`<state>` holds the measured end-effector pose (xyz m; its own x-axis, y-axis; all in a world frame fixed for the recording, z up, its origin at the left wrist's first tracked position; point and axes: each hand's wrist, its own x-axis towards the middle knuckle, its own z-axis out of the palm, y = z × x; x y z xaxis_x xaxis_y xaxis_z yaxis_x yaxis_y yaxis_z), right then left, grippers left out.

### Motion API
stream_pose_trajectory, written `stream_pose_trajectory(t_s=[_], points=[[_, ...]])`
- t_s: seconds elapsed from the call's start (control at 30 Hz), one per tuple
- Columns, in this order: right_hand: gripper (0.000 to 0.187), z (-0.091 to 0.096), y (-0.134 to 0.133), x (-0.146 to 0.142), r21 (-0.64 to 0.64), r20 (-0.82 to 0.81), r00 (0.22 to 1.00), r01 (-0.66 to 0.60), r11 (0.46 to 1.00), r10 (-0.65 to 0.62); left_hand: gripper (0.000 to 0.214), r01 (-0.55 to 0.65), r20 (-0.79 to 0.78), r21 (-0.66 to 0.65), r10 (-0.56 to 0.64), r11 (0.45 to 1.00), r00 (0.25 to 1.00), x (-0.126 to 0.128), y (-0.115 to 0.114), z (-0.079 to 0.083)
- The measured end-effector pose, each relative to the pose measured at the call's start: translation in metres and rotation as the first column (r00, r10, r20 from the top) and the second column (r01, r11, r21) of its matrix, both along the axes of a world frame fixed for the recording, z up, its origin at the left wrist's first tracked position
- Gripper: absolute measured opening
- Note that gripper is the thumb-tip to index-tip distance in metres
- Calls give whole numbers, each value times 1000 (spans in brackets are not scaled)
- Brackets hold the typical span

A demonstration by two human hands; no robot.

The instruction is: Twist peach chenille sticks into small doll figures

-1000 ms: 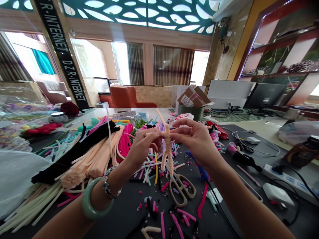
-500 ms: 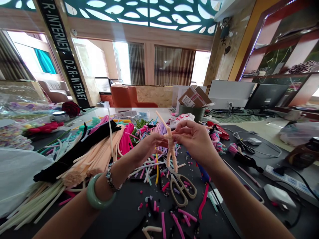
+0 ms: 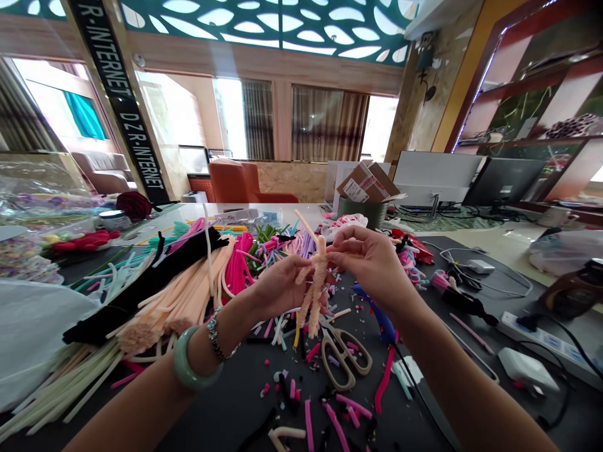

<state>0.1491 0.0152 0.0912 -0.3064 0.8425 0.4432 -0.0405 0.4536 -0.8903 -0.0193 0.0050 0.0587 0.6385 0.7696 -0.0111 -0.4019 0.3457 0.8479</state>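
Note:
Between my hands is a peach pipe-cleaner figure (image 3: 319,276), with two legs hanging down and a loose stem sticking up at its top. My left hand (image 3: 277,282) grips its left side with thumb and fingers. From the right, my right hand (image 3: 365,254) pinches the upper part near the shoulder; its fingertips are partly hidden behind the figure. Just below the legs, scissors (image 3: 346,358) with beige handles lie on the dark table. A blue glue gun (image 3: 379,317) rests beneath my right forearm.
Bundles of peach pipe cleaners (image 3: 179,295), a black bundle (image 3: 146,285) and pink ones (image 3: 239,260) lie to the left. Pink offcuts (image 3: 336,427) are scattered in front. On the right are a power strip (image 3: 546,345) and a white charger (image 3: 527,369).
The figure has tilted, its legs swinging left and toward me. My left hand has shifted slightly right and turned more palm-up; my right hand has barely moved.

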Motion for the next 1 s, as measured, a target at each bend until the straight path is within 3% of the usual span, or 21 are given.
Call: stream_pose_trajectory(t_s=[0.5,0.77,1.0], points=[[12,3,0,1,6,-3,1000,25,1000,-25,23,-192,-9,73,193,979,981,10,-3,-2],[13,-1,4,2,40,-23,998,57,998,-56,21,-199,-22,77,201,977,979,8,-3,-2],[18,2,3,4,16,-12,1000,-18,1000,18,22,-196,-40,103,201,975,979,8,-6,0]])
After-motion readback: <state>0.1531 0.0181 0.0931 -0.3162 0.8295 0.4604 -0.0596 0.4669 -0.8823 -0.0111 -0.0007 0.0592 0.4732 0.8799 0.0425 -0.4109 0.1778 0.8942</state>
